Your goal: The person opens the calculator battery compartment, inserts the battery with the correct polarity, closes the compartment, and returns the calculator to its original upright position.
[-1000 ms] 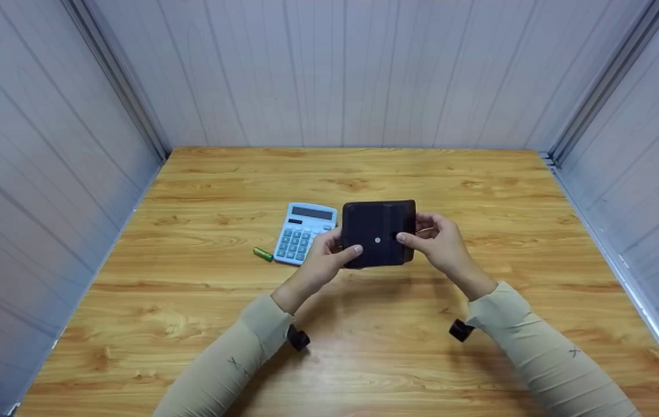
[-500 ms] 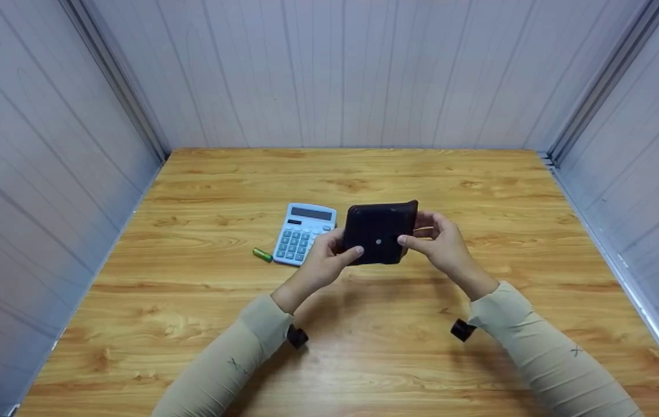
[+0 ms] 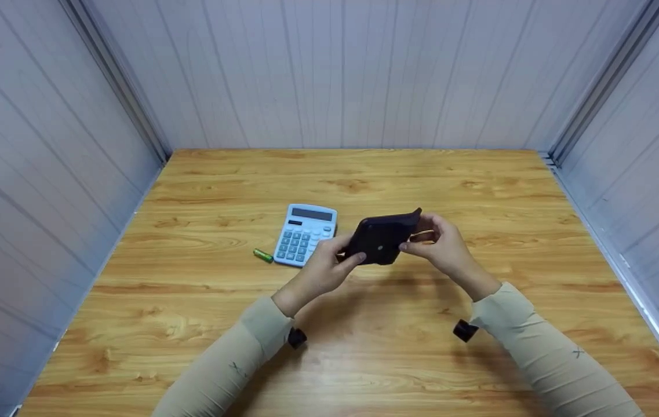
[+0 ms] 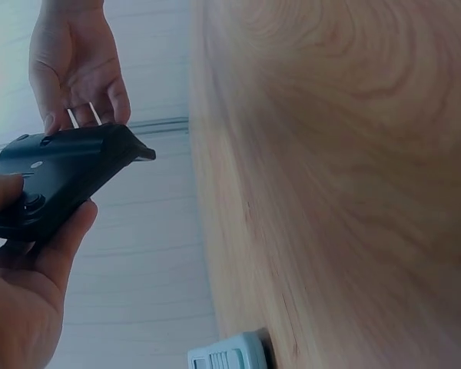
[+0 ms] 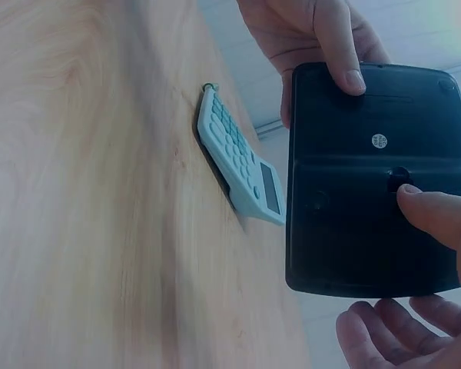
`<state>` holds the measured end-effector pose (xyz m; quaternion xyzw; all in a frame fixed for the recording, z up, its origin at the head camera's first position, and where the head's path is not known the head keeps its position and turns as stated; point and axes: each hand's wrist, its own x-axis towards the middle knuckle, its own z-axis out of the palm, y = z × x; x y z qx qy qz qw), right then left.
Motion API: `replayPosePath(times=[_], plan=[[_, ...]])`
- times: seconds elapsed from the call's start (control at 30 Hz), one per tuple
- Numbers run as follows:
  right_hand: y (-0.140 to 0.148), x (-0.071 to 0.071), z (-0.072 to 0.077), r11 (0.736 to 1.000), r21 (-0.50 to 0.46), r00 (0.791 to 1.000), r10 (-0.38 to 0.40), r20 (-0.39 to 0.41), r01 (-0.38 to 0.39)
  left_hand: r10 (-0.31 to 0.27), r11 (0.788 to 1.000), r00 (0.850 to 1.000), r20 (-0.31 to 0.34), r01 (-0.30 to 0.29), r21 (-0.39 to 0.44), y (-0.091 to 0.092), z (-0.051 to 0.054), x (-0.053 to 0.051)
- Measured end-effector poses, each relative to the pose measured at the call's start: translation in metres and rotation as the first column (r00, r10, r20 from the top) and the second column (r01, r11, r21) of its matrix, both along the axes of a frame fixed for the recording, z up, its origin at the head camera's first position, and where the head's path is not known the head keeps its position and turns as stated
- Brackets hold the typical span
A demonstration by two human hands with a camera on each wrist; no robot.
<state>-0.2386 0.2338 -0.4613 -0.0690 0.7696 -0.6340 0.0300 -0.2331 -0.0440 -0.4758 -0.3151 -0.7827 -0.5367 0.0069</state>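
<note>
A black calculator [image 3: 384,234] is held above the table, tilted, with its back toward the head camera. A small round sticker and a round notch show on that back in the right wrist view. My left hand [image 3: 329,267] grips its left end, thumb on the back and fingers behind. My right hand [image 3: 440,248] is at the other end; its thumb [image 5: 438,211] touches the back at the notch. The right fingers lie beyond the far edge, and their contact is partly hidden. The calculator's keys and screen face away and are not visible.
On the wooden table [image 3: 213,324], a light blue calculator [image 3: 306,231] lies face up, left of the hands. Beside its lower left corner lies a green battery [image 3: 262,255]. Pale panel walls [image 3: 329,69] stand at the back and both sides.
The black calculator has tilted, so its back looks narrower and its top edge sits lower in the head view. Both hands keep nearly the same places on it.
</note>
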Motion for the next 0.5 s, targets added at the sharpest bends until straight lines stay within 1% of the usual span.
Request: replayPosePath(times=[0.1,0.27,0.37,0.5], plan=[[0.0,-0.0001,-0.0006,1.0,0.018,1.0,-0.011,-0.016,0.011,0.01,0.999,0.997,-0.078,-0.013,-0.044,0.0006,0.0004,0.0005],[-0.0019,-0.0005,-0.0004,0.999,0.023,0.999,-0.034,-0.025,0.035,0.028,0.996,0.981,-0.192,-0.043,-0.079,0.0024,-0.0001,0.0012],[-0.0029,-0.0003,0.0007,0.999,0.028,0.999,-0.036,-0.015,0.036,0.034,0.994,0.965,-0.259,-0.061,-0.095,0.0031,-0.0006,0.0017],[-0.0022,0.0001,0.0022,0.999,0.041,1.0,-0.028,-0.001,0.028,0.056,0.985,0.932,-0.358,-0.11,-0.134,0.0034,0.0007,0.002]])
